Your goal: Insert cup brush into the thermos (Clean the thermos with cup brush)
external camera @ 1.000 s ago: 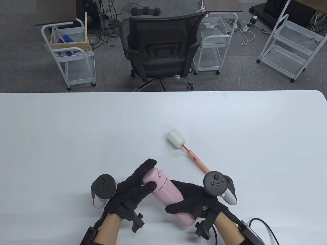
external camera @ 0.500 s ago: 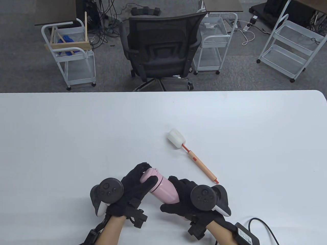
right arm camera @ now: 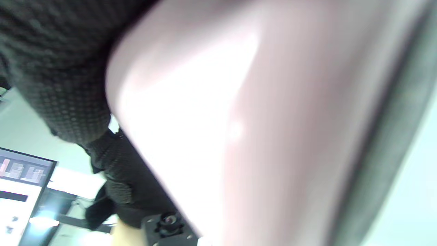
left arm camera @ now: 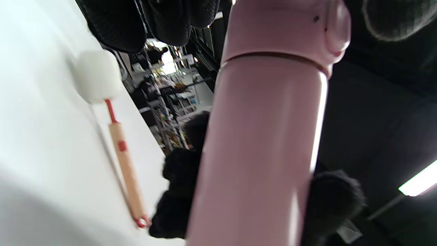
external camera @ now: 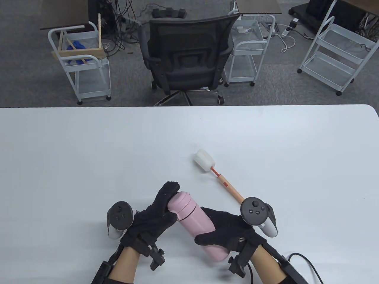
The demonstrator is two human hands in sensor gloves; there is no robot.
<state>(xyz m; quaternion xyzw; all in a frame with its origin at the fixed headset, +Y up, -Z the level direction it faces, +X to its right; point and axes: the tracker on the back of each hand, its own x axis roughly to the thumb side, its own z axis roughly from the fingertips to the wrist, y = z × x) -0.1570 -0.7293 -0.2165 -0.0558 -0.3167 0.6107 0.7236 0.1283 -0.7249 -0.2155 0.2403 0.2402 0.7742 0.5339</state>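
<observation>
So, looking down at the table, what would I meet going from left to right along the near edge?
Left hand's tracker → left hand → pink thermos → right hand → right hand's tracker.

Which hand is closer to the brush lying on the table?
Right. The right hand, gripping the bottle, sits near the brush handle; the left hand is farther away.

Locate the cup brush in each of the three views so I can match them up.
Table view: cup brush lies right of centre on the table, sponge head far-left, handle end behind the right hand's tracker.
Left wrist view: cup brush at left, sponge head up.
Right wrist view: not in it.
Shared landmark: the pink thermos, held by both hands.
</observation>
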